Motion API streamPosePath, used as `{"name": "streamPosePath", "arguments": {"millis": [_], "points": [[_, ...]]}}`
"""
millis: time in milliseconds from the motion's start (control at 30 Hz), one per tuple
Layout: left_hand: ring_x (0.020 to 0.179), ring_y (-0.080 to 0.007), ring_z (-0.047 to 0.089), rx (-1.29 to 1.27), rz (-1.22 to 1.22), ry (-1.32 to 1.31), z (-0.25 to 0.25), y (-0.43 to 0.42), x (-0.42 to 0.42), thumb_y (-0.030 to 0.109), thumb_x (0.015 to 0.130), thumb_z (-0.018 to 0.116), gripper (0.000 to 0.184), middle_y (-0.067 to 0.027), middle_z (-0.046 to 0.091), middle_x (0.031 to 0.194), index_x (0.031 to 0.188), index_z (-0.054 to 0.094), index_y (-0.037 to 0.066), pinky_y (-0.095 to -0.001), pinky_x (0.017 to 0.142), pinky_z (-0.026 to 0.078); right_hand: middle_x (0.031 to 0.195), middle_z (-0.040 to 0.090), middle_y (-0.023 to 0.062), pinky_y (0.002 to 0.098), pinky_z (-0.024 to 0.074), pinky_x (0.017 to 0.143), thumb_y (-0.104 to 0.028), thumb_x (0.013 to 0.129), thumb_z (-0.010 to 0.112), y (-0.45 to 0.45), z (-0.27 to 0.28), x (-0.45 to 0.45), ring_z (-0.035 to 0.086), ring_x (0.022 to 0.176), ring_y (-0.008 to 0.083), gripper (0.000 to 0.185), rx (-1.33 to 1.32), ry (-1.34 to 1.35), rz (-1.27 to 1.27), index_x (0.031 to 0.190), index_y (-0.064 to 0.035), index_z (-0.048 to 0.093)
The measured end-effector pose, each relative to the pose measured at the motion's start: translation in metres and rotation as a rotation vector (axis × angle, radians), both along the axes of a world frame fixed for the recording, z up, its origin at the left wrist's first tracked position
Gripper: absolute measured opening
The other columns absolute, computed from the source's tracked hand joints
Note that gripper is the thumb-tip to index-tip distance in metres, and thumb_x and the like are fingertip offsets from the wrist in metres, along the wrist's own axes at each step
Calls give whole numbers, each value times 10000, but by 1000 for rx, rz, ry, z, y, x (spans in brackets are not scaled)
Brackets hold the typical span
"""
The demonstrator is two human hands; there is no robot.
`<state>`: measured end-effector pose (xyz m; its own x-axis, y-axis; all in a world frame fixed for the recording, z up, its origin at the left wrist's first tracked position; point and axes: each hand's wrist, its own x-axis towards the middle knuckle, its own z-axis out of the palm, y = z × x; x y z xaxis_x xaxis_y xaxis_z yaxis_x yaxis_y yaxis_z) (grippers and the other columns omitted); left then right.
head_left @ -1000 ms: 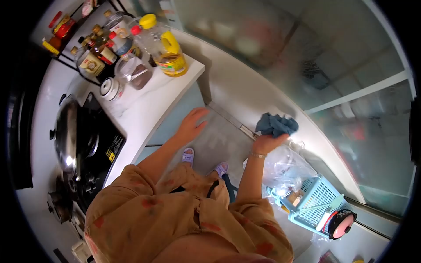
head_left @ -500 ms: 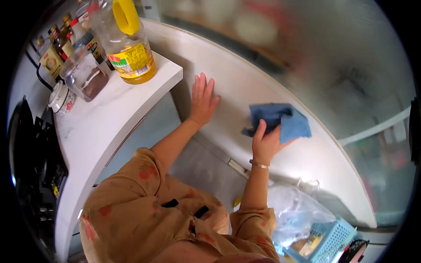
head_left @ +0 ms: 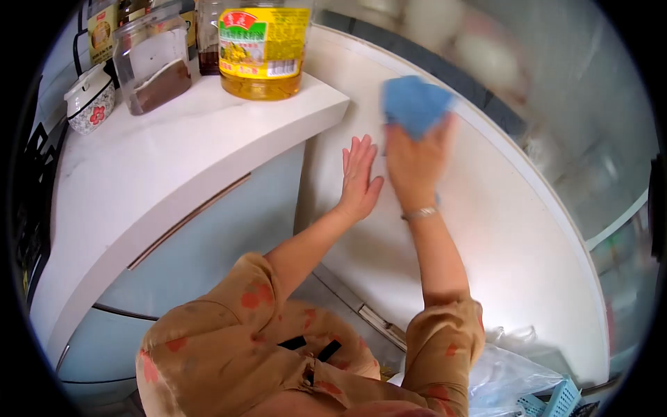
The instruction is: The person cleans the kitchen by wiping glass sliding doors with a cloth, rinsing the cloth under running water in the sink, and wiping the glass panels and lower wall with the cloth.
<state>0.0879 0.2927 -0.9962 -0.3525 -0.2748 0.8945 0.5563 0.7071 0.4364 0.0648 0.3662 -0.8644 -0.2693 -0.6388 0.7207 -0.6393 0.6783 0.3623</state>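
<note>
A blue cloth is pressed to the upper part of the white panel by my right hand, which is smeared by motion and wears a bracelet at the wrist. To its left, my left hand lies flat against the same panel with its fingers stretched out, holding nothing. That hand is just below the corner of the white countertop. Near the corner stands a large oil bottle with a yellow label.
A clear jar of brown powder and a small flowered pot stand on the counter. Black stove parts edge the left. Glass rises beyond the panel. A plastic bag and blue basket sit low at right.
My right hand has carried the blue cloth up the panel and leftward, nearer the countertop corner. My left hand stays flat on the panel. The view has shifted, showing more of the cabinet front.
</note>
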Motion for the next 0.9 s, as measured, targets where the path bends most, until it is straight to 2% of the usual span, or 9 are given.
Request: {"name": "streamPosePath", "arguments": {"millis": [67, 333, 533, 600, 667, 733, 800, 867, 900], "points": [[1365, -372, 149, 278, -221, 32, 4, -3, 38, 16, 790, 440, 584, -195, 228, 1442, 1359, 307, -3, -461, 1102, 104, 1169, 583, 106, 471, 148, 1109, -232, 825, 505, -26, 0, 9, 419, 1224, 290, 257, 347, 46, 1, 958, -87, 671], [1331, -367, 234, 121, -191, -229, -48, -2, 121, 10, 781, 469, 527, -201, 286, 1398, 1298, 375, -24, -429, 1085, 193, 1307, 497, 51, 450, 144, 1122, -209, 824, 489, -20, -102, 2, 359, 1284, 215, 417, 642, 160, 233, 1215, -81, 553], [1306, -367, 282, 207, -201, -164, -42, -5, 130, 8, 789, 480, 462, -198, 338, 1363, 1247, 428, -32, -426, 1073, 226, 1358, 448, 70, 469, 149, 1105, -166, 823, 470, -45, 27, 15, 316, 1317, 208, 394, 131, 210, -13, 1183, -41, 567], [1304, -367, 284, 203, -203, -164, -37, -1, 134, 4, 787, 479, 457, -197, 338, 1362, 1241, 432, -32, -431, 1072, 225, 1307, 487, 88, 469, 196, 1085, -142, 809, 479, -63, 17, -4, 360, 1282, 217, 330, 56, 240, 118, 1099, -42, 601], [1302, -366, 286, 181, -219, -161, -36, -6, 137, -1, 785, 478, 453, -197, 338, 1361, 1234, 436, -31, -436, 1071, 225, 1252, 530, 112, 462, 242, 1070, -123, 798, 481, -73, -15, -10, 388, 1261, 240, 310, 71, 245, 231, 1065, -53, 623], [1333, -353, 234, 148, -248, -76, -33, -9, 139, 18, 825, 403, 415, -184, 316, 1377, 1237, 403, -36, -431, 1093, 170, 1318, 477, 105, 441, 242, 1076, -133, 847, 458, -83, -63, -3, 339, 1299, 240, 381, 634, 76, -79, 1214, -69, 537], [1326, -355, 249, 129, -296, -100, -21, -9, 143, 23, 828, 402, 404, -181, 323, 1371, 1229, 414, -27, -434, 1089, 184, 1392, 392, 88, 433, 210, 1102, -198, 898, 436, -79, -197, -37, 294, 1322, 235, 455, 895, 148, 20, 1340, -97, 403], [1319, -357, 265, 139, -315, -109, -17, -6, 141, 27, 832, 401, 393, -178, 330, 1364, 1221, 426, -19, -438, 1085, 197, 1347, 447, 8, 460, 96, 1130, -315, 896, 394, -61, -248, -47, 315, 1313, 199, 442, 529, 1106, -287, 1277, -116, 499], [1309, -359, 284, 83, -332, -93, -12, -4, 134, 51, 846, 403, 377, -177, 347, 1354, 1216, 440, -11, -442, 1078, 215, 1347, 447, 8, 460, 96, 1130, -315, 896, 394, -41, -242, -35, 315, 1313, 199, 442, 544, 1094, -342, 1277, -116, 499]]}}
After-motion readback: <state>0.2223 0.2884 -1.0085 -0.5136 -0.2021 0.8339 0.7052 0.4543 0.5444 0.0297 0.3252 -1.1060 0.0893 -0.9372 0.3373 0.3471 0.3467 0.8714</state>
